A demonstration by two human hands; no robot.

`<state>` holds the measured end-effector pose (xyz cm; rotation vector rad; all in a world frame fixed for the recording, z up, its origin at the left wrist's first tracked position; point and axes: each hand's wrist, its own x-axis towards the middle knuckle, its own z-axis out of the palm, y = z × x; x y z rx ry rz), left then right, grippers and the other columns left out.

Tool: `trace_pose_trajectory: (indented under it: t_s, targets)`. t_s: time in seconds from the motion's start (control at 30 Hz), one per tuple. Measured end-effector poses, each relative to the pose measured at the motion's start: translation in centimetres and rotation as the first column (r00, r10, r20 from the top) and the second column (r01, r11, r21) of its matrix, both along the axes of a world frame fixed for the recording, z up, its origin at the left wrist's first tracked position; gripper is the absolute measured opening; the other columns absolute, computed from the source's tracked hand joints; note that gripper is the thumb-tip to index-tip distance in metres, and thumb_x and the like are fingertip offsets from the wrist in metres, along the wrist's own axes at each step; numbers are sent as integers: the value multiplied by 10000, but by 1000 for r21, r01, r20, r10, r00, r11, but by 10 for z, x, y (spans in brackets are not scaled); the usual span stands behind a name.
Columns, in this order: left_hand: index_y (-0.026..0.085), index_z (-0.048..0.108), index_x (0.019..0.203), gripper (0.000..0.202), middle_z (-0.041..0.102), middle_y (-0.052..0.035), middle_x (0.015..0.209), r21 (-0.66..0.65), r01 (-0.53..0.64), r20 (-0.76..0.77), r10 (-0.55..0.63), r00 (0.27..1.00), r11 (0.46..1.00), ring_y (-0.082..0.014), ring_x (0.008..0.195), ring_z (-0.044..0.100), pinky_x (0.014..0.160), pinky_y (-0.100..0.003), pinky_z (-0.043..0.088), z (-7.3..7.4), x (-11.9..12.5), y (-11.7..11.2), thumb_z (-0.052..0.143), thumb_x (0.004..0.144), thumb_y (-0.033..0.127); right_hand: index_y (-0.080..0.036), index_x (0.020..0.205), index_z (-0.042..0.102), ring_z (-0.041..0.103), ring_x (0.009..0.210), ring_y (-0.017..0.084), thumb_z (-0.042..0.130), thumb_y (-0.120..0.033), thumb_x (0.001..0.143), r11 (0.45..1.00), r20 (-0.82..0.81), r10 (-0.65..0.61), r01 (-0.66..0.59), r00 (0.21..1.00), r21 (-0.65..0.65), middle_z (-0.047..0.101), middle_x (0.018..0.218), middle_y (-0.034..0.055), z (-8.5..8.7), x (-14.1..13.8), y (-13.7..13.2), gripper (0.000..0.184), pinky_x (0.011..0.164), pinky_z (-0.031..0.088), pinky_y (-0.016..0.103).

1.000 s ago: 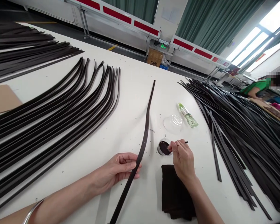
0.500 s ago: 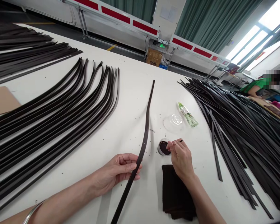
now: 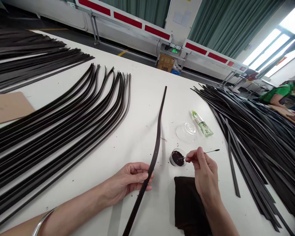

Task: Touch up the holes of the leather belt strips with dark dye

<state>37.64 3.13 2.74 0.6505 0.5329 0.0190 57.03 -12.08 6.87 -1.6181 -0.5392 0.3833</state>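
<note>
Your left hand (image 3: 127, 180) pinches the dark strap (image 3: 155, 154) at lower centre; your right hand (image 3: 204, 170) grips a thin stick (image 3: 201, 153) over the small jar (image 3: 177, 158).

The table (image 3: 142, 108) is white with tiny dark specks. The single strap (image 3: 158, 131) is dark brown, nearly black, like the fanned straps (image 3: 64, 121) and the piled straps (image 3: 255, 131). The pot (image 3: 178, 157) holds dark brown paste, and the stick (image 3: 211, 151) has a dark tip. The cloth (image 3: 189, 203) is deep brown, the cardboard sheet (image 3: 9, 106) tan, the bottle (image 3: 202, 124) pale green, the lid (image 3: 186, 131) clear. The curtains (image 3: 226, 23) are dark green, and the white rail (image 3: 127, 19) carries red panels.
</note>
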Motion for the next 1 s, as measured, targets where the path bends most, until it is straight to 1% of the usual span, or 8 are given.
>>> trace_pose_trajectory:
  t_s: [0.07,0.13,0.27,0.33,0.4,0.5,0.67,1.0]
  targets:
    - [154,683,930,197,717,-59,886,-13,-5,8,5,1000,1000,-149,819,667,849,-371,583,1,1,0,791,765,162,-173,761,653,588,719,152,498,-467,944,998,-65,35,-32,997,46,607,767,37,0,-7,5,379,700,496,304]
    - [144,684,933,207,713,-66,880,-23,-14,19,14,1000,1000,-156,821,668,842,-382,585,3,1,-1,796,758,156,-172,762,651,589,721,153,481,-446,957,997,-39,59,-57,997,48,610,765,39,-1,-15,9,376,701,487,306]
    - [131,686,924,221,706,-67,846,-35,-21,52,23,998,999,-164,801,667,840,-401,581,3,1,-2,808,740,152,-189,759,629,597,750,161,385,-337,1004,992,213,125,-128,969,-1,630,769,38,-4,-36,9,376,720,461,319]
    - [129,683,914,215,705,-67,834,-51,-20,84,24,996,998,-160,789,663,851,-411,574,2,1,-3,807,740,151,-198,790,628,599,778,165,350,-249,1007,978,379,202,-207,903,-28,640,784,35,-6,-44,8,356,737,453,328]
    - [131,682,917,209,706,-67,832,-67,-17,113,24,993,998,-159,798,658,865,-422,566,1,2,-3,801,746,149,-203,848,627,597,792,168,338,-156,988,954,520,273,-297,809,-40,649,797,34,-8,-49,8,324,746,454,341]
    - [130,687,918,202,704,-62,818,-68,-11,123,19,992,998,-159,795,654,865,-422,561,2,2,-4,798,750,157,-205,919,598,588,785,173,363,-39,931,925,653,299,-379,696,-20,659,808,34,-10,-51,12,288,727,466,354]
    - [129,694,896,189,704,-61,808,-57,-6,112,13,994,998,-162,780,654,843,-405,566,5,3,-4,801,745,170,-191,968,568,586,798,175,386,47,868,912,723,285,-410,629,-3,661,825,44,-12,-52,15,315,713,480,362]
    - [134,691,916,164,695,-66,842,-45,3,125,3,992,999,-162,807,645,855,-408,568,4,2,-4,771,775,161,-188,973,568,589,784,172,394,35,872,908,729,293,-419,619,-9,662,823,46,-14,-52,16,301,692,493,365]
